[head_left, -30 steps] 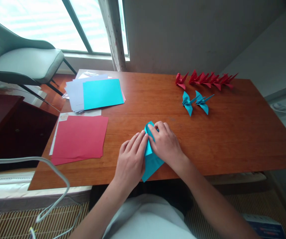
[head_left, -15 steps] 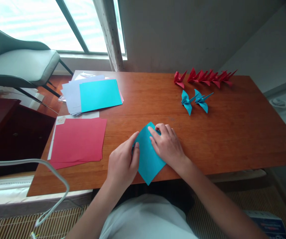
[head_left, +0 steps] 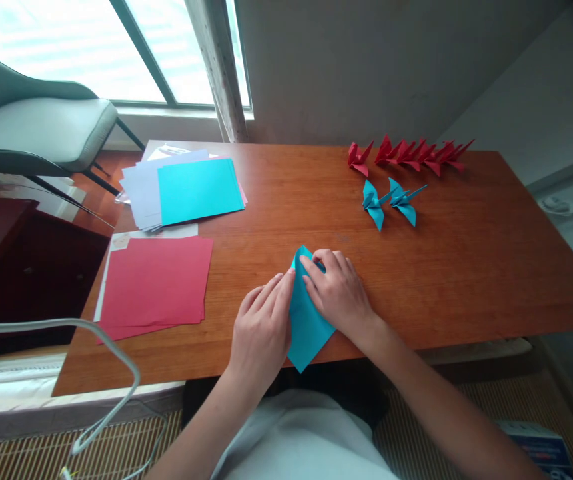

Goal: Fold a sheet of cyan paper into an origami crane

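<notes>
A sheet of blue origami paper (head_left: 311,327) lies diamond-wise at the table's front edge, one corner toward me. My left hand (head_left: 262,320) covers its left side, fingers pressed together along a raised edge that is bent inward. The left thumb is hidden. On the upper right part of the paper rests my right hand (head_left: 339,287), holding it down with fingertips near the far corner; some of its fingers curl at the right edge. Beyond the hands stand two blue paper cranes (head_left: 386,202) and a row of several red paper cranes (head_left: 416,157).
Red sheets (head_left: 156,283) lie on the wooden table (head_left: 276,193) at the left. Behind them are blue sheets (head_left: 199,192) over white ones (head_left: 139,193). A grey cable (head_left: 91,328) loops at the lower left. A chair (head_left: 41,130) stands by the window.
My left hand has moved right and turned over the paper's left edge, bending that edge inward. The right hand has barely shifted and stays on the paper.
</notes>
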### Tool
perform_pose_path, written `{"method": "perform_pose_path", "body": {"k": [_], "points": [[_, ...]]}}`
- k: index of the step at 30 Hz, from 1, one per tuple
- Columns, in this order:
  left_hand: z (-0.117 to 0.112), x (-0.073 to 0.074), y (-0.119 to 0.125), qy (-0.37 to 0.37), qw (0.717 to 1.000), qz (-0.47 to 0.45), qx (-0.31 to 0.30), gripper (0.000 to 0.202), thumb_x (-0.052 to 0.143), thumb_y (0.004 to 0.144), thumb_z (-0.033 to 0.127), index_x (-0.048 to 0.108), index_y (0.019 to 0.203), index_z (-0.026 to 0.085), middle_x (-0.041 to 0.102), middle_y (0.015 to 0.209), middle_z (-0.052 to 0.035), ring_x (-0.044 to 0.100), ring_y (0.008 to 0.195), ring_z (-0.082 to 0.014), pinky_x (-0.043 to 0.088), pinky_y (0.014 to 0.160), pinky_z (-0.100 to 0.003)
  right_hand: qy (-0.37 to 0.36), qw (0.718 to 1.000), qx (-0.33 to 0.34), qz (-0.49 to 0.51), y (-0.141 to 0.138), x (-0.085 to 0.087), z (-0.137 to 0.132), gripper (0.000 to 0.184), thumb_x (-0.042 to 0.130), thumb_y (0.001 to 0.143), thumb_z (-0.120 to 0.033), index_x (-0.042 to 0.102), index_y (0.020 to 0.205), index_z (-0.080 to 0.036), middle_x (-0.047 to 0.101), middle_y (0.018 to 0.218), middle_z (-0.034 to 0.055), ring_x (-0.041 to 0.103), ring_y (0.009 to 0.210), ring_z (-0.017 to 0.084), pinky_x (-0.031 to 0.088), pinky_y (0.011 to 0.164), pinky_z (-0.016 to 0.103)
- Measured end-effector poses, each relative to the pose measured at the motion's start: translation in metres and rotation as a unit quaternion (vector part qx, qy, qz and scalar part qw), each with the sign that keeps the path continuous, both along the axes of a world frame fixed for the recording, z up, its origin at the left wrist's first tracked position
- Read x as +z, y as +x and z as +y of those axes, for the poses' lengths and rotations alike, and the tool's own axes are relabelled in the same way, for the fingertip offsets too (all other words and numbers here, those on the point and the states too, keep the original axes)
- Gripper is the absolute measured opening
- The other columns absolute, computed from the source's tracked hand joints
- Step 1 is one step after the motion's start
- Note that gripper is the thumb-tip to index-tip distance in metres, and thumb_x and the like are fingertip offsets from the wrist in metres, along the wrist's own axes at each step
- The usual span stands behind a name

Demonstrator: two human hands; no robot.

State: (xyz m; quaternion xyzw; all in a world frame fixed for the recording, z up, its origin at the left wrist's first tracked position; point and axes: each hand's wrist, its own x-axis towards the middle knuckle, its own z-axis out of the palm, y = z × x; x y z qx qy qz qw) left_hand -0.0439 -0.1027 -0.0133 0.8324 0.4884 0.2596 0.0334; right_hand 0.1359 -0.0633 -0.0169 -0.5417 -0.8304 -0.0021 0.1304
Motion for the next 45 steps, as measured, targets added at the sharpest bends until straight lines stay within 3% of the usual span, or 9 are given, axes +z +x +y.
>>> {"method": "perform_pose_path", "body": {"k": [13, 19, 26, 36, 45], "points": [[-0.003, -0.008, -0.007, 0.003, 0.994, 0.085, -0.073, 0.058, 0.04, 0.094, 0.005, 0.042, 0.151, 0.007, 0.05, 0.154, -0.0162, 0.047, 0.144, -0.0267, 0.041, 0.113, -0.041, -0.012, 1.0, -0.002, 0.013, 0.001, 0.0, 0.0, 0.045, 0.047, 0.102, -0.03, 0.053, 0.145, -0.017, 0.06, 0.119, 0.0151, 0.052, 0.103, 0.028, 0.043, 0.086, 0.041], [-0.004, -0.004, -0.009, 0.007, 0.987, 0.132, -0.095, 0.052, 0.039, 0.096, 0.008, 0.049, 0.146, 0.004, 0.048, 0.155, -0.0174, 0.044, 0.146, -0.0286, 0.037, 0.116, -0.041, -0.015, 1.0, 0.01, 0.012, 0.002, 0.002, -0.001, 0.045, 0.045, 0.103, -0.026, 0.052, 0.147, -0.022, 0.061, 0.12, 0.0137, 0.052, 0.104, 0.028, 0.043, 0.087, 0.04], [-0.002, 0.001, -0.011, -0.003, 0.978, 0.157, -0.135, 0.049, 0.037, 0.099, 0.013, 0.052, 0.145, 0.005, 0.044, 0.158, -0.0143, 0.042, 0.147, -0.0269, 0.034, 0.12, -0.04, -0.014, 1.0, 0.012, 0.013, 0.003, 0.001, -0.001, 0.043, 0.044, 0.103, -0.028, 0.056, 0.144, -0.02, 0.061, 0.12, 0.015, 0.052, 0.106, 0.028, 0.043, 0.087, 0.041], [0.002, 0.002, -0.018, -0.027, 0.974, 0.158, -0.159, 0.05, 0.04, 0.098, 0.015, 0.051, 0.146, 0.006, 0.044, 0.158, -0.0129, 0.041, 0.147, -0.0285, 0.033, 0.119, -0.044, -0.013, 1.0, 0.012, 0.014, 0.002, -0.001, -0.002, 0.041, 0.044, 0.103, -0.028, 0.06, 0.139, -0.018, 0.061, 0.119, 0.0151, 0.051, 0.106, 0.029, 0.042, 0.086, 0.042], [0.005, 0.01, -0.02, -0.068, 0.974, 0.133, -0.168, 0.055, 0.045, 0.101, 0.034, 0.047, 0.15, 0.009, 0.041, 0.16, -0.0104, 0.036, 0.15, -0.0314, 0.029, 0.12, -0.046, -0.017, 1.0, 0.014, 0.019, 0.003, 0.0, -0.001, 0.041, 0.045, 0.102, -0.027, 0.06, 0.14, -0.018, 0.061, 0.119, 0.0152, 0.051, 0.106, 0.029, 0.043, 0.088, 0.042]]}}
